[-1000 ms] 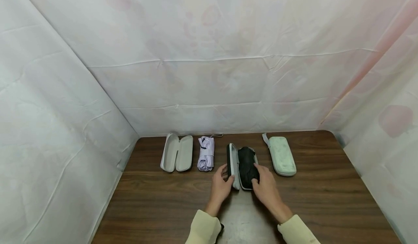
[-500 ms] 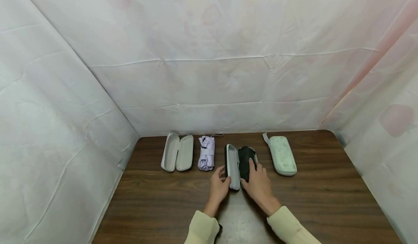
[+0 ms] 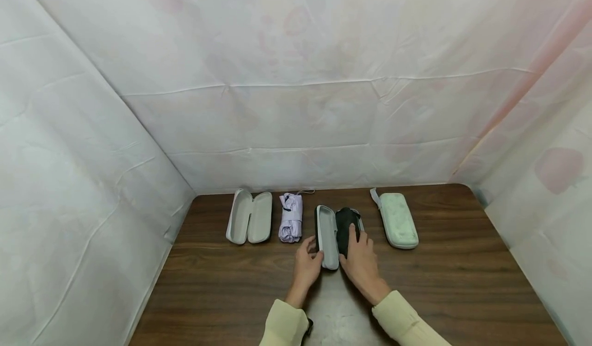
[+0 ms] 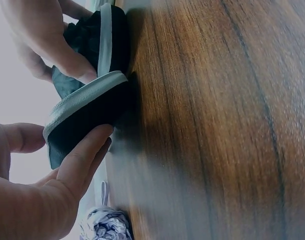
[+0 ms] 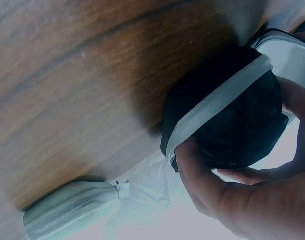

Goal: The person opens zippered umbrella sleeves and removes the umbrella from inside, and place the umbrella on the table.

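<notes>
A black zip case (image 3: 328, 238) with a grey lining lies open on the table, in front of the person. In its right half sits a black folded umbrella (image 3: 345, 228). My left hand (image 3: 307, 265) grips the case's raised left half, thumb on the near rim and fingers against the black outer side, as the left wrist view shows. My right hand (image 3: 363, 266) lies over the umbrella and holds it by its sides, thumb on the left and fingers on the right. In the right wrist view the fingers reach down to the grey zip rim (image 5: 217, 106).
Left of the black case lies a lilac folded umbrella (image 3: 291, 218) with a cord loop. Further left is an open pale grey case (image 3: 260, 217). A closed mint-green case (image 3: 400, 221) with a strap lies at the right. White sheets (image 3: 296, 120) enclose the table (image 3: 208, 284).
My right hand has shifted left and forward onto the top of the black umbrella. The case's left half, in my left hand, has tilted further open to the left.
</notes>
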`<state>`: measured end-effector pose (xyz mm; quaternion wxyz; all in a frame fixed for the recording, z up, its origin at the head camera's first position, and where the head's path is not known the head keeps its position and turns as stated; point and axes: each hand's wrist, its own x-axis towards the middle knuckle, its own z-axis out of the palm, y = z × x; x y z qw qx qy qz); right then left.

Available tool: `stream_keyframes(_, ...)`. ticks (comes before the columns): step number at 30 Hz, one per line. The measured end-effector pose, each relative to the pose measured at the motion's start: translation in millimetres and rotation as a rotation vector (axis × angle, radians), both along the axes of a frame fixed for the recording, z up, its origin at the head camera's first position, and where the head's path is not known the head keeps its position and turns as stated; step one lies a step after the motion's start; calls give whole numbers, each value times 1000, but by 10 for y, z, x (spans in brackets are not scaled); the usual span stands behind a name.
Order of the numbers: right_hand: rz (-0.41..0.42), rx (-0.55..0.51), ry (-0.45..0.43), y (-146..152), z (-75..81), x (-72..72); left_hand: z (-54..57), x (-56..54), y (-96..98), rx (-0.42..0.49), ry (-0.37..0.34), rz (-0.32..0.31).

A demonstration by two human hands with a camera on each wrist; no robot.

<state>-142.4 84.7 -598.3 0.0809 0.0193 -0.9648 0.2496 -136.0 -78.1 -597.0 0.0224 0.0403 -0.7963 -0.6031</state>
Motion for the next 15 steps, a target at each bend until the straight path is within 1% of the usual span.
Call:
stream_keyframes(4, -6, -46, 0, -4, 11, -4, 7, 8, -10, 7, -5, 1)
stream_keyframes(9, -10, -127, 63, 27, 8, -29, 23, 14, -6, 16, 7, 3)
stream_keyframes(11, -14, -131, 77, 31, 5, -35, 26, 15, 0, 10, 16, 1)
stream_keyframes(15, -20, -109, 46, 0, 3, -30, 28, 15, 12, -11, 24, -13)
